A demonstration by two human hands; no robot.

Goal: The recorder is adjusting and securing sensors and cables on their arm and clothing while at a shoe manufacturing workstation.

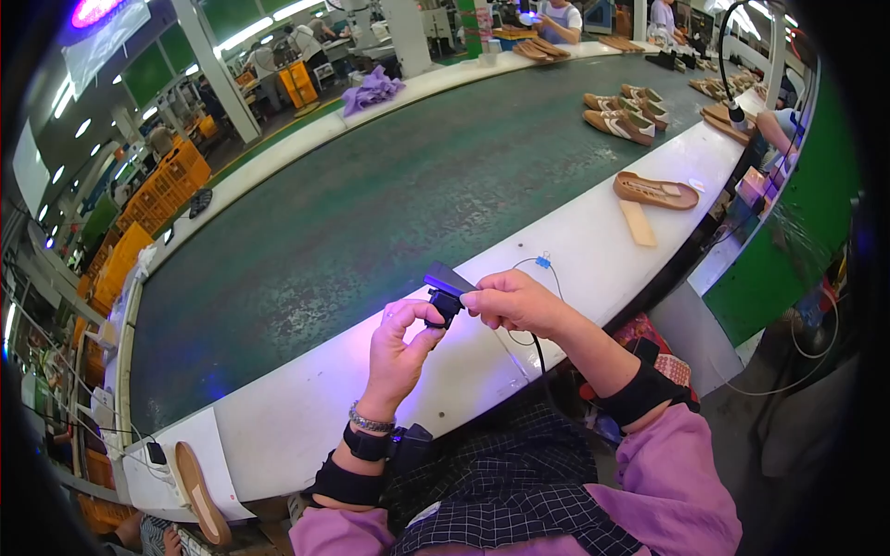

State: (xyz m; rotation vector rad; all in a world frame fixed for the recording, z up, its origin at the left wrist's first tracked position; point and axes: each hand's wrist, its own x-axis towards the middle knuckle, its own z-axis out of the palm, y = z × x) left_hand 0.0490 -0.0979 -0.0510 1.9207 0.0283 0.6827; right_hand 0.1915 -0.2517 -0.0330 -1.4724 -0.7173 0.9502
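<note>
Above the white ledge, both my hands meet at a small black device [443, 308] with a flat, dark strip-like piece [449, 278] at its top. My left hand [400, 341] pinches the device's lower part between thumb and fingers. From the other side, my right hand [510, 302] has its thumb and bent finger closed on the flat dark piece. Whether the two pieces are joined I cannot tell. A black cable [541, 366] hangs below my right hand. My left wrist wears a bracelet [371, 423] and a black strap with a small box.
A white ledge [343, 394] borders the green belt [371, 199]. On it lie a brown shoe sole [654, 191], a pale insole piece [637, 223] and a blue clip [543, 262] on a thin wire. Several shoes [619, 126] stand on the belt. Another sole [197, 491] lies lower left.
</note>
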